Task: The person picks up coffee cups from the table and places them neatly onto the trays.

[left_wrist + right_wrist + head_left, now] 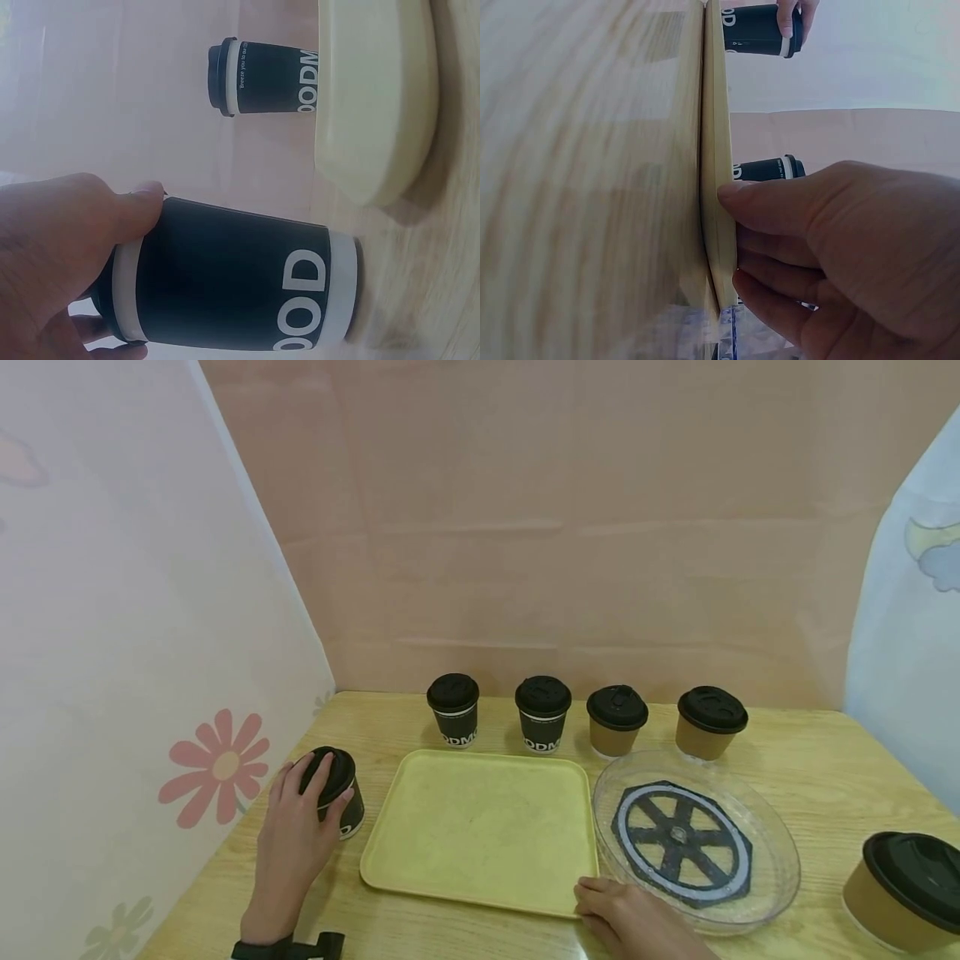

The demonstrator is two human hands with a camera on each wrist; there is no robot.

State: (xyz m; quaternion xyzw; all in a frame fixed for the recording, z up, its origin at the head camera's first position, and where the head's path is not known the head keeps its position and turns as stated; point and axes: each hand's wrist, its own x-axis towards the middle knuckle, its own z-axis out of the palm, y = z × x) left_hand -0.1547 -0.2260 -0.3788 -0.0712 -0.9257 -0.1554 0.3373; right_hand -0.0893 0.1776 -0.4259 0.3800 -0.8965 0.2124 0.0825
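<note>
On the left side of the wooden table, my left hand point(294, 843) grips a black paper coffee cup point(232, 277) from above, thumb and fingers around its black lid point(341, 768). The cup stands upright with white lettering low on its sleeve. To its right lies a yellow rectangular tray point(480, 827) with nothing on it. My right hand point(633, 920) holds the tray's near right corner, its thumb point(754, 199) on the tray's edge and the other fingers curled around the corner.
Behind the tray stand two black lidded cups point(456, 727) point(542, 731) and two brown ones point(613, 739) point(701, 741). A clear round dish point(783, 868) with a dark spoked pattern sits against the tray's right side. Another brown cup point(885, 902) stands at the far right.
</note>
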